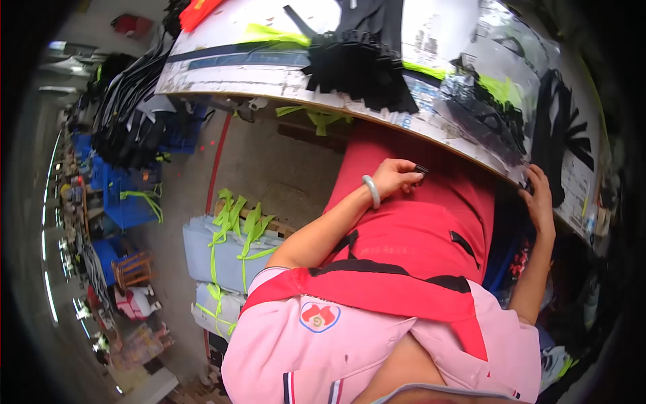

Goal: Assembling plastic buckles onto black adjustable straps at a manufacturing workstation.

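Your hands are apart, both at the near side of the surface (235, 77). Your left hand (397, 178) is above the lap of your red apron (410, 236), thumb and fingers pinched narrow on a small black piece (421, 170), which sticks out to the right of the fingertips, short of the surface's near edge. A pale bracelet (371, 191) circles that wrist. Your right hand (540, 202) is farther right, by the edge of the surface, fingers bent and slightly spread near the lower end of a bunch of black straps (546, 111); you cannot tell from here whether it grips anything.

To the left of those straps lies a clear plastic bag (464, 111) with dark things inside. Farther left, a thick black bundle (363, 71) fans out toward you, its ends close to the near edge. A bright yellow-green strip (272, 35) lies left of it, and an orange-red item (197, 12) is at the far left corner. Below, to your left, light grey packs (200, 249) are tied with yellow-green bands (214, 262).
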`<state>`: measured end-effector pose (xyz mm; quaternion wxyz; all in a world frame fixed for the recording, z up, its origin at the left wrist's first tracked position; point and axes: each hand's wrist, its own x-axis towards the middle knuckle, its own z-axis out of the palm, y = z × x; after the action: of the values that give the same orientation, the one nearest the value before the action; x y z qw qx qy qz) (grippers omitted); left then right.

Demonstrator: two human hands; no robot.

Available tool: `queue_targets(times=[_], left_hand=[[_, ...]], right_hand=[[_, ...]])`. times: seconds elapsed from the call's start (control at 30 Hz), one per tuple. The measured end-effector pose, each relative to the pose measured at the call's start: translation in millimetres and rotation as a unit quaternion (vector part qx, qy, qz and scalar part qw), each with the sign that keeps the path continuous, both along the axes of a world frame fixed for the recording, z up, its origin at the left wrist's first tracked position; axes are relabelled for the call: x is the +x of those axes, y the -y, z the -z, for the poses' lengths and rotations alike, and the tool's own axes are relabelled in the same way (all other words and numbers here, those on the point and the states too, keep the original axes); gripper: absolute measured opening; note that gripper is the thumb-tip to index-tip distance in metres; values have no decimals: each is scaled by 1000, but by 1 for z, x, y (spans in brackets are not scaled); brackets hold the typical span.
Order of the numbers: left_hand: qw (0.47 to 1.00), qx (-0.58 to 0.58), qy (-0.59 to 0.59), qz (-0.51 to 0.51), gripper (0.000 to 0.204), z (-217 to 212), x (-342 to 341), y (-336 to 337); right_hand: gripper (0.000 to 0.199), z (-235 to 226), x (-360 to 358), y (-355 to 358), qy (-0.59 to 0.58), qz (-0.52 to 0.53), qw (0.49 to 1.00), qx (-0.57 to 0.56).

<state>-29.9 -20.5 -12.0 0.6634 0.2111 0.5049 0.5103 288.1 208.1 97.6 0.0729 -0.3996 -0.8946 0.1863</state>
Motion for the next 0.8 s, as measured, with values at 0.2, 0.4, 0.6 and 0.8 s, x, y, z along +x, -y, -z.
queue_targets(times=[0.2, 0.4, 0.6, 0.8], left_hand=[[999, 32, -40, -17, 12, 8, 9, -1], [997, 30, -36, -55, 12, 12, 0, 12], [997, 43, -9, -59, 15, 32, 10, -7], [998, 36, -31, -49, 16, 26, 10, -9]], right_hand=[[30, 59, 55, -58, -80, -28, 996, -31], [28, 36, 15, -42, -14, -64, 996, -58], [26, 46, 45, -64, 0, -102, 994, 25], [23, 74, 62, -86, -15, -78, 996, 39]])
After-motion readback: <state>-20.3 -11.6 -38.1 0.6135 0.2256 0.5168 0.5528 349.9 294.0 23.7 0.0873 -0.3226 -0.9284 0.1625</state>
